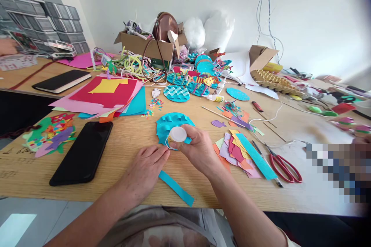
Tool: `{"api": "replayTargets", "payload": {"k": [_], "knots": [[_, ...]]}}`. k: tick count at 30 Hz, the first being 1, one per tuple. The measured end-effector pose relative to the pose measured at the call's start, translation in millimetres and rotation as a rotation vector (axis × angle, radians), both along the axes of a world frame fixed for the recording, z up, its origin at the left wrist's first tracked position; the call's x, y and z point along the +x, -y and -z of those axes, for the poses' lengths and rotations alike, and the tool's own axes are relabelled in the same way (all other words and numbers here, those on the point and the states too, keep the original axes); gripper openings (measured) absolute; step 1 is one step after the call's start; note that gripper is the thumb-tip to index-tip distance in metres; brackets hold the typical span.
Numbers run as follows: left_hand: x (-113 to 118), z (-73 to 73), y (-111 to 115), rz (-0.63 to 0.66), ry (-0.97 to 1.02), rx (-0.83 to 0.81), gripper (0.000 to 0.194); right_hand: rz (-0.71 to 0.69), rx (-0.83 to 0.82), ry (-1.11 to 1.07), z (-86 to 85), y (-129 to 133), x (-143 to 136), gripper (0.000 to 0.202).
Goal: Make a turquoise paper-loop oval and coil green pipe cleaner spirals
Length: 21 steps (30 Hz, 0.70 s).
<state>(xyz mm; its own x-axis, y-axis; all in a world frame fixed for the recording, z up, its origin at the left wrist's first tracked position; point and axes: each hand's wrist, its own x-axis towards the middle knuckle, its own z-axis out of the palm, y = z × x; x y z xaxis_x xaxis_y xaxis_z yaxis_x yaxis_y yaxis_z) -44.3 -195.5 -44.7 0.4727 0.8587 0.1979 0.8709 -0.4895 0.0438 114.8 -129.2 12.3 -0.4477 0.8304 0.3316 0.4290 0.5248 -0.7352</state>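
My right hand [199,148] is closed around a small white glue bottle [177,134], tipped so its round base faces up toward me. Its nozzle is hidden. Right behind the bottle lies a blue paper disc [169,121] with wavy raised strips across it. My left hand [146,171] rests low on the table beside the disc's near edge, fingers drawn together and tips close to the bottle. A blue paper strip [178,189] runs out from under that hand toward the table's front edge; the held end is covered by the fingers.
A black phone [82,152], coloured paper sheets [101,92] and paper scraps [53,133] lie to the left. Rightward are paper pieces [236,150], a purple paper fish [218,123] and red-handled scissors [285,168]. Finished-looking blue discs [176,93] stand behind. Another person's hand [7,46] shows far left.
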Motion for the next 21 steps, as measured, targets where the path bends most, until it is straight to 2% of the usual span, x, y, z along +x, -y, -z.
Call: {"api": "replayTargets", "payload": {"k": [6,12,18,21], "knots": [[0.5,-0.6,-0.2,-0.007,-0.022,0.01,0.036,-0.019,0.051,0.058,-2.9,0.5,-2.2,0.014],[0.1,-0.1,0.0,0.006,-0.007,0.024,0.035,-0.009,-0.053,0.068,-5.2,4.6,3.5,0.015],[-0.7,-0.1,0.7,0.005,0.008,0.021,0.036,0.107,-0.287,-0.21,10.2,5.3,17.6,0.022],[-0.7,-1.7,1.3,0.001,-0.009,0.002,0.036,0.105,-0.366,-0.398,13.6,4.1,21.0,0.022]]}}
